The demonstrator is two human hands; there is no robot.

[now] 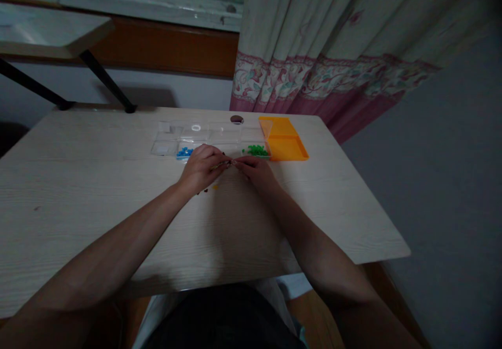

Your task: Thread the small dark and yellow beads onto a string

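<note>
My left hand (204, 165) and my right hand (257, 170) meet over the middle of the table, fingertips pinched close together. Something small sits between them, too small and dark to name. Just beyond my hands lies a clear plastic compartment box (223, 131). One compartment by my left hand holds small blue pieces (184, 152); another, beyond my right hand, holds small green pieces (257, 150). On the tabletop below my left hand are a tiny yellow piece (215, 186) and a few dark brown bits (206, 190).
An orange tray (288, 148) stands to the right of the clear box. Behind the box is a dark oval object (237, 119). A raised shelf (55, 30) on black legs occupies the back left of the pale wooden table (98, 182). A curtain (314, 41) hangs behind.
</note>
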